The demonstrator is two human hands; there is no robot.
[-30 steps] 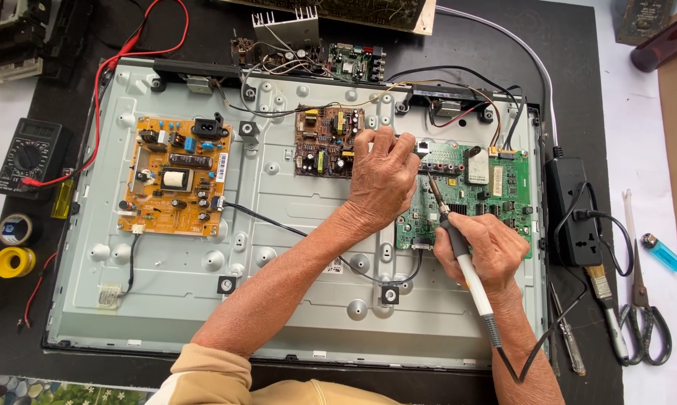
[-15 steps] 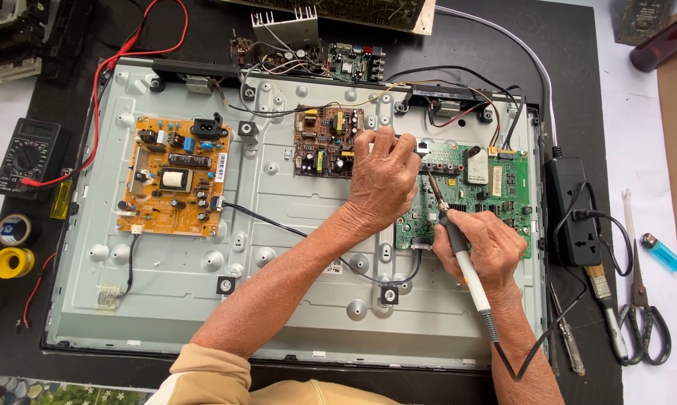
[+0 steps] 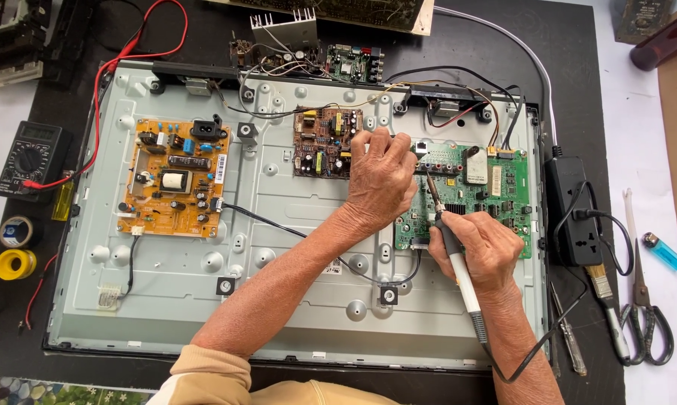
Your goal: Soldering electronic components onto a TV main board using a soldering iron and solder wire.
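**Soldering iron on the green board, panel back open**

Soldering iron point(image 3: 451, 259) sits in the right hand point(image 3: 482, 251), fingers closed round its grip like a pen, tip angled up-left onto the green circuit board point(image 3: 496, 191) at the right of the metal back panel point(image 3: 278, 262).

Left to right: black multimeter point(image 3: 29, 159) with red lead, two tape rolls point(image 3: 16, 247) below it, orange power board point(image 3: 175, 176), small brown board point(image 3: 325, 142), then the green board. Off the panel's right edge: black power strip point(image 3: 571, 214), brush point(image 3: 605, 307), scissors point(image 3: 642, 307), blue lighter point(image 3: 663, 251).

Left hand point(image 3: 380, 176) lies curled, knuckles up, on the green board's left edge; whether it pinches anything cannot be told.

Progress, as a judgement: cover is off, all three boards mounted and wired, soldering under way at one spot; closing up is left.

Count: three boards on the panel, one iron, two hands.
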